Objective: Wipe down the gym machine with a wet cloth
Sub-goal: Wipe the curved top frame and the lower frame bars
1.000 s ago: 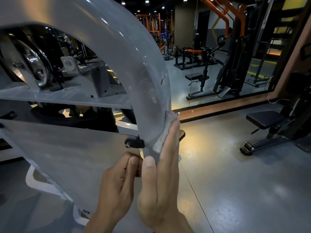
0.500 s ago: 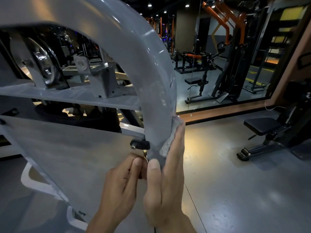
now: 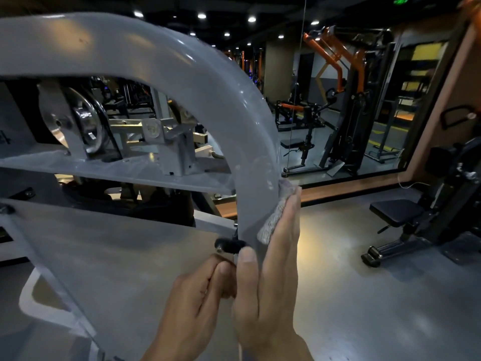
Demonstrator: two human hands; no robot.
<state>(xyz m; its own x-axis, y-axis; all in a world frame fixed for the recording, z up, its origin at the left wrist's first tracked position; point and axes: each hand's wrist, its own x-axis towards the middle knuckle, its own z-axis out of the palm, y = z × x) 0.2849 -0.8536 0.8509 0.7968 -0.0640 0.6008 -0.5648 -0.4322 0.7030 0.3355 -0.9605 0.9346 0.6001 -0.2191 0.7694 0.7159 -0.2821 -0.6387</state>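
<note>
Against the outer edge of the curved grey painted-metal frame arch point(image 3: 197, 82) of the gym machine, the right hand point(image 3: 270, 287) presses a small pale woven cloth point(image 3: 273, 217) with its fingers point(image 3: 289, 220) held straight and together; the thumb lies along the arch's near face. Cloth sits between fingers and metal, low on the arch, just above its lower end. Beside the right hand, at the foot of the arch, the left hand point(image 3: 192, 303) has its fingers curled and its fingertips pinched at the edge of the frame; what they grasp cannot be told. Just above those fingertips, a black knob point(image 3: 229, 245) projects from the arch. Left of the arch, a flat grey metal panel point(image 3: 104, 256) slopes downward. Beyond the arch, a black padded bench point(image 3: 395, 212) stands on the grey floor point(image 3: 364, 308), well apart.
</note>
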